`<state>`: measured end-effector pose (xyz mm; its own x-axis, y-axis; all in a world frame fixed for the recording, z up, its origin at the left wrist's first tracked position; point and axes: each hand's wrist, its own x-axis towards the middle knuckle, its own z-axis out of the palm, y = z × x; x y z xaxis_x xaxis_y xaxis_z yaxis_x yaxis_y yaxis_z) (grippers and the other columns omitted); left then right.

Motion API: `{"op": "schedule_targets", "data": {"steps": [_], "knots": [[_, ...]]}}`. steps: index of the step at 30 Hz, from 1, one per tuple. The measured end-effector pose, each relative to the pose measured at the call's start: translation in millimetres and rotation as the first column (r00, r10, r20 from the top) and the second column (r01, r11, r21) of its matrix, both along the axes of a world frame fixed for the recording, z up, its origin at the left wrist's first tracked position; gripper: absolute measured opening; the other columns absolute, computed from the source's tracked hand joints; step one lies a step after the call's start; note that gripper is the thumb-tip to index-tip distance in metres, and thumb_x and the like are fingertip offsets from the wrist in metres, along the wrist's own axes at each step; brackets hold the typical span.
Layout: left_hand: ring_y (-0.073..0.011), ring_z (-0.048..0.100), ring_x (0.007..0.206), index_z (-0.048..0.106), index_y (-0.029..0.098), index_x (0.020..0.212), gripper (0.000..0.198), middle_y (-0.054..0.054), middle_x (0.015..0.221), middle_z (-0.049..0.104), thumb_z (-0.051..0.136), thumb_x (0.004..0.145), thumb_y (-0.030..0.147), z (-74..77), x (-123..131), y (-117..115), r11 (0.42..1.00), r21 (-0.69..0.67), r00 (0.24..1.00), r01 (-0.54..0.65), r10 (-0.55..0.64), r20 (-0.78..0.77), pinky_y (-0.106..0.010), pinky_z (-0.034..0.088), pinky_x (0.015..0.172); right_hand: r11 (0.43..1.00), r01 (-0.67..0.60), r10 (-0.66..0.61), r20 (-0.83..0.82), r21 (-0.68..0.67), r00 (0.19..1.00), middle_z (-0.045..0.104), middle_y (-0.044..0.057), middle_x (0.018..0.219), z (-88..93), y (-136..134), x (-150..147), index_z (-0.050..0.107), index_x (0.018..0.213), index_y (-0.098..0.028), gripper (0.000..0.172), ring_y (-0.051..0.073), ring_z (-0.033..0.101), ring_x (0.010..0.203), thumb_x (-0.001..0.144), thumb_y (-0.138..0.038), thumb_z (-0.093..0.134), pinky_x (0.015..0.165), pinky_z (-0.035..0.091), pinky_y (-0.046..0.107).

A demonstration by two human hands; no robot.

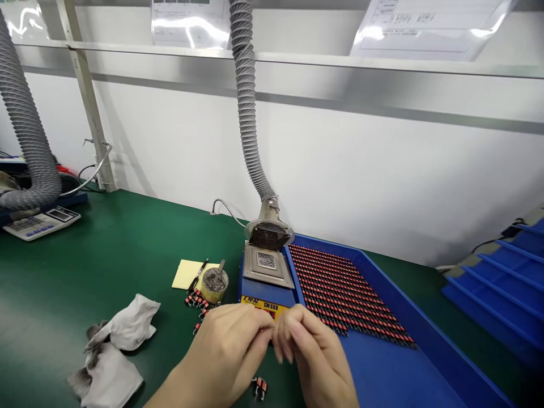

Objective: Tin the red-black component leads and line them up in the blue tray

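Note:
My left hand (227, 351) and my right hand (312, 354) meet low in the middle of the view, fingertips pinched together over something too small to make out. They hover in front of a blue solder pot (267, 272) with a square metal top. One small red and black part (259, 388) lies on the green mat under my hands. More such parts (196, 300) are scattered beside a small round tin (214, 284). Right of the pot, rows of red and black parts (346, 294) fill a blue tray (425, 340).
A grey ribbed fume hose (249, 113) drops to a fan nozzle (268, 233) behind the pot. Crumpled grey cloths (114, 351) lie at the left front. A yellow note pad with a pen (187, 273), a calculator (41, 222) and stacked blue trays (505, 283) are around.

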<state>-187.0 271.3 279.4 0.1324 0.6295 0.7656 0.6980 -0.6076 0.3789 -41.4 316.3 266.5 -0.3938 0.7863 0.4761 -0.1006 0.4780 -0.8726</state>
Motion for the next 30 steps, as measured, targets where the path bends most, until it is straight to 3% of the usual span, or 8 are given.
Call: {"op": "schedule_targets", "data": {"steps": [5,12,15,18,20,24,27,30], "knots": [[-0.0062,0.053,0.059,0.055,0.017,0.079,0.014,0.004,0.067,0.059,0.046,0.089,0.013,2.6,-1.1,-3.3,0.984,-0.169,0.987,0.055,-0.027,0.160,-0.014,0.040,0.057,0.942,0.142,-0.132,-0.055,0.303,0.990,0.062,-0.001,0.071,1.1,2.1,4.4,0.064,0.089,-0.025,0.015,0.011,0.057,0.066,0.087,-0.014,0.054,0.063,0.047,0.022],[-0.0067,0.055,0.061,0.056,0.019,0.079,0.014,0.005,0.068,0.058,0.047,0.090,0.018,6.2,-2.6,-6.9,0.940,-0.328,0.975,0.095,-0.022,0.220,-0.014,0.042,0.060,0.763,0.136,-0.184,0.010,0.631,0.983,0.063,0.003,0.077,4.4,3.7,3.7,0.063,0.100,-0.020,0.032,0.015,0.057,0.070,0.078,0.003,0.057,0.062,0.049,0.028],[-0.0077,0.056,0.061,0.056,0.018,0.081,0.013,0.004,0.069,0.061,0.046,0.089,0.015,4.2,-1.5,-4.6,0.972,-0.224,0.988,0.073,-0.039,0.151,-0.015,0.042,0.059,0.839,0.110,-0.188,0.094,0.533,0.978,0.059,0.003,0.073,5.5,-0.4,2.6,0.060,0.086,-0.020,0.016,0.015,0.054,0.067,0.084,-0.006,0.052,0.061,0.046,0.028],[-0.0092,0.056,0.058,0.055,0.017,0.081,0.016,0.002,0.068,0.063,0.043,0.089,0.011,1.5,0.7,-2.0,0.997,-0.054,0.998,0.054,-0.053,0.019,-0.018,0.041,0.057,0.990,0.039,-0.053,0.104,0.135,0.993,0.050,0.001,0.064,3.5,-2.4,0.9,0.051,0.070,-0.020,0.024,0.014,0.049,0.059,0.093,-0.023,0.043,0.055,0.042,0.026],[-0.0092,0.054,0.056,0.055,0.017,0.080,0.018,0.001,0.065,0.062,0.041,0.089,0.011,1.3,1.8,-1.6,0.999,0.011,0.999,0.039,-0.039,-0.015,-0.019,0.040,0.056,0.999,-0.024,0.023,-0.023,-0.049,0.999,0.046,-0.001,0.059,1.0,-1.1,0.4,0.047,0.064,-0.020,0.034,0.013,0.047,0.056,0.095,-0.030,0.038,0.052,0.042,0.025],[-0.0075,0.054,0.053,0.055,0.016,0.079,0.016,0.002,0.062,0.060,0.043,0.089,0.012,5.3,1.3,-3.8,0.999,-0.028,0.996,0.017,-0.014,0.085,-0.016,0.040,0.054,0.976,0.072,-0.052,-0.101,0.205,0.994,0.059,0.002,0.068,0.3,2.0,2.0,0.063,0.083,-0.021,0.015,0.015,0.055,0.064,0.090,-0.019,0.051,0.059,0.045,0.027],[-0.0070,0.055,0.055,0.055,0.016,0.079,0.015,0.002,0.064,0.060,0.044,0.090,0.013,6.4,0.1,-4.0,0.996,-0.075,0.991,0.050,-0.040,0.126,-0.014,0.042,0.055,0.873,0.125,-0.136,-0.012,0.472,0.991,0.065,0.003,0.080,2.9,0.2,1.8,0.064,0.099,-0.024,0.029,0.016,0.058,0.072,0.082,-0.003,0.055,0.066,0.047,0.029],[-0.0089,0.054,0.055,0.056,0.015,0.080,0.017,0.001,0.063,0.060,0.042,0.090,0.013,3.2,0.3,-1.6,1.000,-0.001,0.999,0.008,-0.008,0.038,-0.017,0.041,0.054,0.912,0.112,-0.138,0.038,0.394,0.990,0.057,0.002,0.070,2.6,-2.9,-0.8,0.060,0.082,-0.020,0.014,0.015,0.053,0.065,0.086,-0.009,0.051,0.060,0.044,0.027]]}}
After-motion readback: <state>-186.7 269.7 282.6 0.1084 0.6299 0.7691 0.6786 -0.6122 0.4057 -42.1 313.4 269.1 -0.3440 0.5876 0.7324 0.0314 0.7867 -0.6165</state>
